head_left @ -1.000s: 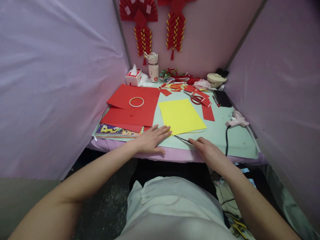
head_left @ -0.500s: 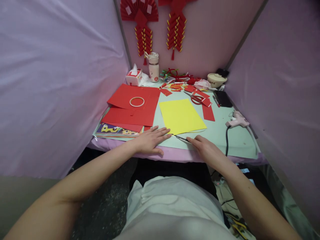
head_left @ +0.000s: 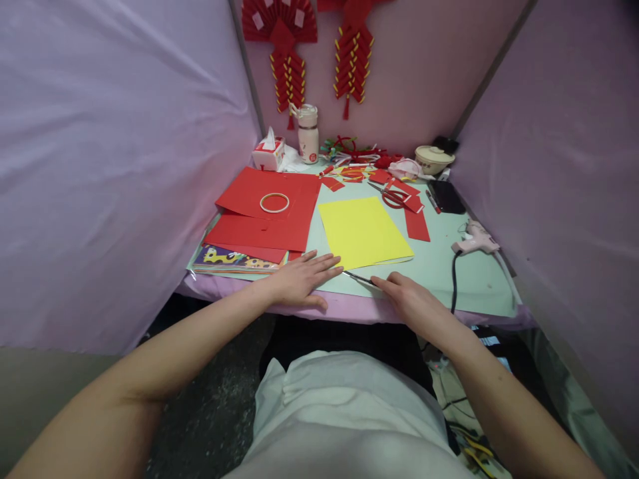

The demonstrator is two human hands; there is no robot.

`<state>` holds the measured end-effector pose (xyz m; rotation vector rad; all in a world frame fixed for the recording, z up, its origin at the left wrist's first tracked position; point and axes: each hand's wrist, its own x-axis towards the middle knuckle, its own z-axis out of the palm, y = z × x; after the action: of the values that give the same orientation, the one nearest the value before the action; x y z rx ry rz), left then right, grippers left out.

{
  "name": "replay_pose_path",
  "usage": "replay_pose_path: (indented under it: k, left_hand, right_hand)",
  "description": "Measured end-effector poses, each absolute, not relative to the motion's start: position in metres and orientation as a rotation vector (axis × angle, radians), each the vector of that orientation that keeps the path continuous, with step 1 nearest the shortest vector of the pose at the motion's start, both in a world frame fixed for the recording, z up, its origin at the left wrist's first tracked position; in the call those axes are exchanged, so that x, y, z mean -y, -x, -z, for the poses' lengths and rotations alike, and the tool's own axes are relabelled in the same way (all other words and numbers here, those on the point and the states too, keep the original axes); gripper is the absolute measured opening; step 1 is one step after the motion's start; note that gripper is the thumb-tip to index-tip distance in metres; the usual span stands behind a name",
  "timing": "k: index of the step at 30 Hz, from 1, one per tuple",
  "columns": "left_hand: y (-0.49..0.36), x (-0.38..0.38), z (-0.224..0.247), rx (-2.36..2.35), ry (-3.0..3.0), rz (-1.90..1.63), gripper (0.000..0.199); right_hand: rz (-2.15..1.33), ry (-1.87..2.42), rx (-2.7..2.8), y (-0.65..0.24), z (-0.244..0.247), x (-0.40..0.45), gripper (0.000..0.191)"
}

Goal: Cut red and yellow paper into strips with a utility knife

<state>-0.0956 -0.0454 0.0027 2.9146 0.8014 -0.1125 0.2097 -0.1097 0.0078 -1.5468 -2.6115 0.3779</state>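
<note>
A yellow sheet of paper [head_left: 366, 229], seemingly folded or doubled, lies on the pale green mat in front of me. Its near right edge lifts slightly, showing a layer beneath. My left hand [head_left: 304, 278] is spread flat, with its fingertips at the paper's near left corner. In my right hand [head_left: 407, 296] is a slim dark knife [head_left: 360, 277] with a thin metal tip. The tip points left, toward that corner and close by my left fingertips. Whether it touches the paper I cannot tell. My right fingers are wrapped round the handle, which they partly hide.
Red paper sheets [head_left: 264, 229] with a white ring [head_left: 260, 204] on them lie left. Beyond the yellow paper are red-handled scissors [head_left: 394, 198] and red scraps [head_left: 417, 224]. A glue gun [head_left: 476, 238] and its cord sit right. A bottle [head_left: 308, 136] and tissue box [head_left: 268, 154] stand behind.
The knife and my right hand have shifted very slightly left and up. My left hand stays flat in place. The whole view has moved a touch.
</note>
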Motion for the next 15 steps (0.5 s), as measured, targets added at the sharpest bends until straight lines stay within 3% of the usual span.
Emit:
replay_pose_path:
  k: [15]
  left_hand:
    - [0.095, 0.046, -0.003, -0.807, -2.917, 0.106, 0.094]
  right_hand:
    - [-0.42, 1.582, 2.648, -0.201, -0.026, 0.113, 0.064]
